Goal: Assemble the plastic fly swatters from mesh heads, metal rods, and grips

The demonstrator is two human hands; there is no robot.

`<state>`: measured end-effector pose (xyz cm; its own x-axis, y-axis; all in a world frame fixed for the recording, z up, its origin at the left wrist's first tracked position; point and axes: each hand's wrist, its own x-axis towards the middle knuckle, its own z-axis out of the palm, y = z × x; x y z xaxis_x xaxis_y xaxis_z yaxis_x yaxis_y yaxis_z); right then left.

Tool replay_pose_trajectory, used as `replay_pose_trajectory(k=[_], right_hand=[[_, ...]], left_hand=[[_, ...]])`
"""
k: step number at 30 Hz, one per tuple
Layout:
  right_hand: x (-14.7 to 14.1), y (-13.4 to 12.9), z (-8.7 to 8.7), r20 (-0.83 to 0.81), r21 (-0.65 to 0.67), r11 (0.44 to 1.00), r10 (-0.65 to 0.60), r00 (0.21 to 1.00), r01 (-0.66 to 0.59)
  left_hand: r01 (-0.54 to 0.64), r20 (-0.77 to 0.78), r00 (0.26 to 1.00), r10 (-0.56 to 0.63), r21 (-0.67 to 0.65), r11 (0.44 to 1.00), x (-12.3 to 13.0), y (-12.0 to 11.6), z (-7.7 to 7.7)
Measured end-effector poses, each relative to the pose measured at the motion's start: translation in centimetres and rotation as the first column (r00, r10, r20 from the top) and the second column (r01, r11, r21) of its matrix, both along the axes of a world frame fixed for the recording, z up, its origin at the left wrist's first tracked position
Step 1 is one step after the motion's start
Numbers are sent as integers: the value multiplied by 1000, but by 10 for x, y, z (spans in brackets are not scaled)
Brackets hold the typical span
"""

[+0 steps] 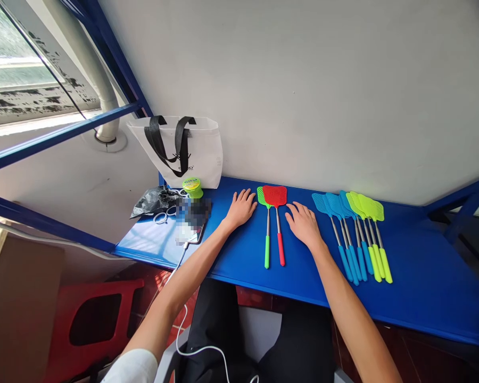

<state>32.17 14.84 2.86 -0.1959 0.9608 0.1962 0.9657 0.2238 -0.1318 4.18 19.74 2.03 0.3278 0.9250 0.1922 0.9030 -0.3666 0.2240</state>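
Lightly, left hand (239, 208) and right hand (303, 224) lie flat, each grip open and empty.
Between them, a red fly swatter (278, 223) looks light and springy; its handle (281, 249) suits holding.

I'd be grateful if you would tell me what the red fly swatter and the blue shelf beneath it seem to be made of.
The red fly swatter looks like moulded plastic, with a matte perforated head. Its shaft has a metallic sheen, probably steel, and its grip looks like plastic or rubber. The blue shelf looks like painted metal, given its smooth semi-gloss finish and thin edge, though that isn't certain.
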Motion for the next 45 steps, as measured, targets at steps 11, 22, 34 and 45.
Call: replay_pose_trajectory(k=[11,22,34,45], right_hand=[[0,0,1,-30,7,1000,11,999,-11],[1,0,0,-28,11,1000,14,1000,-14],[-17,-2,1,-295,-146,985,-130,947,90],[-64,-33,-9,-265,-177,980,36,964,-85]], left_hand=[[3,-12,1000,-3,-7,1000,0,1,0],[-6,-8,1000,6,-13,1000,1,-2,3],[-3,-18,1000,3,-11,1000,1,-1,2],[-14,-14,1000,14,-2,1000,2,-1,2]])
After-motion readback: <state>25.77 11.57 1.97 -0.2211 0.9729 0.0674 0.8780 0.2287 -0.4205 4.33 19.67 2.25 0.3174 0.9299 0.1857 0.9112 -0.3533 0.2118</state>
